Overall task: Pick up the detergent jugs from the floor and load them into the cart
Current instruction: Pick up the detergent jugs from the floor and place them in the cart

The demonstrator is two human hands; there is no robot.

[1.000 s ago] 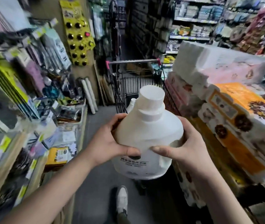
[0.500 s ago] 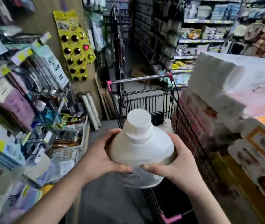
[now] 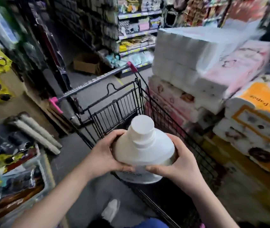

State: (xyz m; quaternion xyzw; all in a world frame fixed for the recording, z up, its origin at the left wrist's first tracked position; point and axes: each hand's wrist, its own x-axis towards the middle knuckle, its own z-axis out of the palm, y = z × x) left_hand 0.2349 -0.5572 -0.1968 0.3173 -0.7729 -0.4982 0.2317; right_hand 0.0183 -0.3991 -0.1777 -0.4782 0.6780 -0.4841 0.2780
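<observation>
since half a second ago we carry the white plastic detergent jug forward, and it now hangs over the near rim of the black wire shopping cart instead of short of it. our left hand and right hand curl round its shoulders, thumbs nearly meeting on the front. we hold the jug upright, cap up. stacked packs of white tissue rolls stand just beside the cart's right wall.

The jug is all white. The cart is black wire with pink handle ends.
</observation>
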